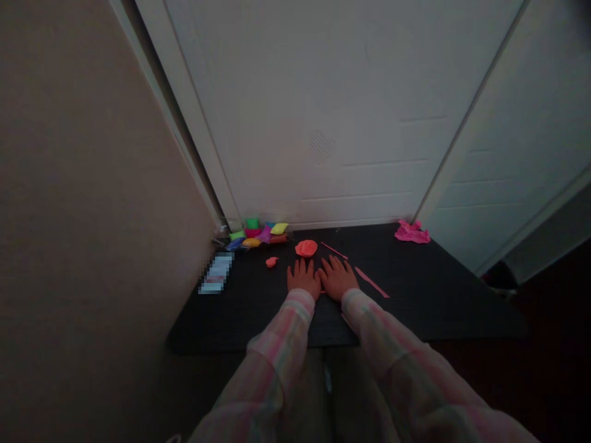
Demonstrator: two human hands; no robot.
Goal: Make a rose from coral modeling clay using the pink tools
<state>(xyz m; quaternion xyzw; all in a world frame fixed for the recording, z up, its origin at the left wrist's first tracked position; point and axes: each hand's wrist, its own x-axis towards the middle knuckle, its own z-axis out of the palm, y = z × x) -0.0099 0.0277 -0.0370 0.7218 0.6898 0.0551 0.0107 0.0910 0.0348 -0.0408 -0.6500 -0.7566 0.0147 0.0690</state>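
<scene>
– How is the left hand (pixel 303 280) held?
– Flat, like the right hand (pixel 339 279); fingers are spread, nothing visibly gripped.
– And the clay strand (pixel 322 292)?
– It is seen between them, a lump (pixel 306 248) beyond the left.

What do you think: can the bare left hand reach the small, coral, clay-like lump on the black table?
Probably yes: the left hand lies palm down, close to the small lump, with only black table showing between them.
</scene>
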